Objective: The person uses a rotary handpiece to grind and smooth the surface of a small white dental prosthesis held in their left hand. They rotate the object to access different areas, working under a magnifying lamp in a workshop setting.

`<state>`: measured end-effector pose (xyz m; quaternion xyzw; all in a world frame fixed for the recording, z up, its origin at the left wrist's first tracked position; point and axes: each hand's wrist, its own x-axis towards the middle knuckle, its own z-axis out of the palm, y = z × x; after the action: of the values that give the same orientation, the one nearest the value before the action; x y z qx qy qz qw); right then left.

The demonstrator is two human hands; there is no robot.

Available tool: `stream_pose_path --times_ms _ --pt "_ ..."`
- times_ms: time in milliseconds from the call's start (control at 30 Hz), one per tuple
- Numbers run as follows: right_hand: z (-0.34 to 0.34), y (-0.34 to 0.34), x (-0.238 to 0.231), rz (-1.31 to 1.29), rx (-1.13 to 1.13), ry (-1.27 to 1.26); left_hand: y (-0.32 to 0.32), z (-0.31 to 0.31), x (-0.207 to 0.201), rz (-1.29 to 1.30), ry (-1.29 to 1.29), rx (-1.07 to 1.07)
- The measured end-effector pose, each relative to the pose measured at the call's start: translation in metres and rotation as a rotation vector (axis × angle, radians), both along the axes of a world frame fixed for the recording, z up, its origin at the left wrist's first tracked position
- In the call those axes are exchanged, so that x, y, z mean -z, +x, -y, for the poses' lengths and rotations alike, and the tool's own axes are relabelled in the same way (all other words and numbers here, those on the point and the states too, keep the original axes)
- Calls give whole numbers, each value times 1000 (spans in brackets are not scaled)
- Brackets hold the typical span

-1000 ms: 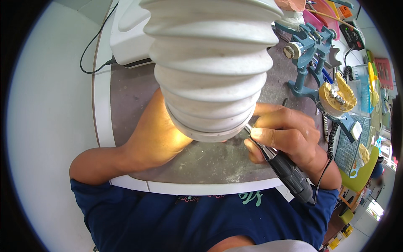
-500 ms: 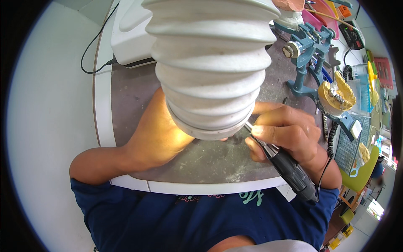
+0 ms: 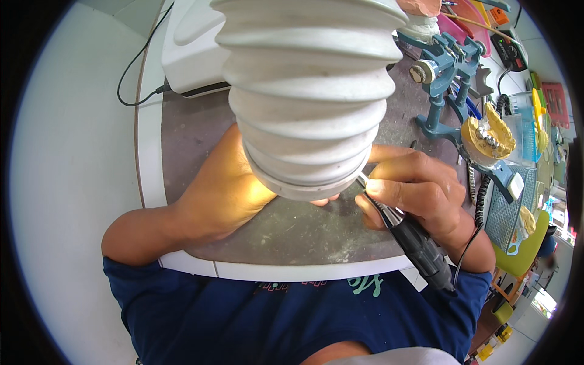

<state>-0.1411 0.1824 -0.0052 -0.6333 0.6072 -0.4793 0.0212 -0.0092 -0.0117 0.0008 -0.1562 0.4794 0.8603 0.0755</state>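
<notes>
As right hand (image 3: 420,188) curls, handpiece (image 3: 417,246) within, slanted

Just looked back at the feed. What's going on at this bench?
The person's right hand grips a black-and-silver handpiece, its tip hidden behind the white ribbed hose. That hose also covers most of the left hand's fingers, so whether it holds anything cannot be told. On the right stands a blue-grey articulator with a yellow dental model.

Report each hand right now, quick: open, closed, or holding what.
Left hand: cannot be told; the white hose blocks the view.
Right hand: closed, holding the black and silver hand tool.
</notes>
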Motion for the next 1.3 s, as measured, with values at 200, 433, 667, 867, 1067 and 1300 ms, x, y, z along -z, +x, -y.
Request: stream_pose_path --times_ms 200,433,667,867,1067,1300 --pt "0 0 0 0 2 2 -1 1 0 13 -12 39" --pt "-1 -1 0 -11 -15 12 -2 1 -2 43 5 49" --pt "1 -1 2 2 24 -49 1 -1 6 -2 -109 76" --pt "-1 -2 2 6 13 -33 7 2 11 71 -202 44" --pt "0 -1 0 27 4 -16 -2 0 -1 4 -89 101" --pt "0 -1 -1 15 1 -8 -2 0 0 -8 -177 91"
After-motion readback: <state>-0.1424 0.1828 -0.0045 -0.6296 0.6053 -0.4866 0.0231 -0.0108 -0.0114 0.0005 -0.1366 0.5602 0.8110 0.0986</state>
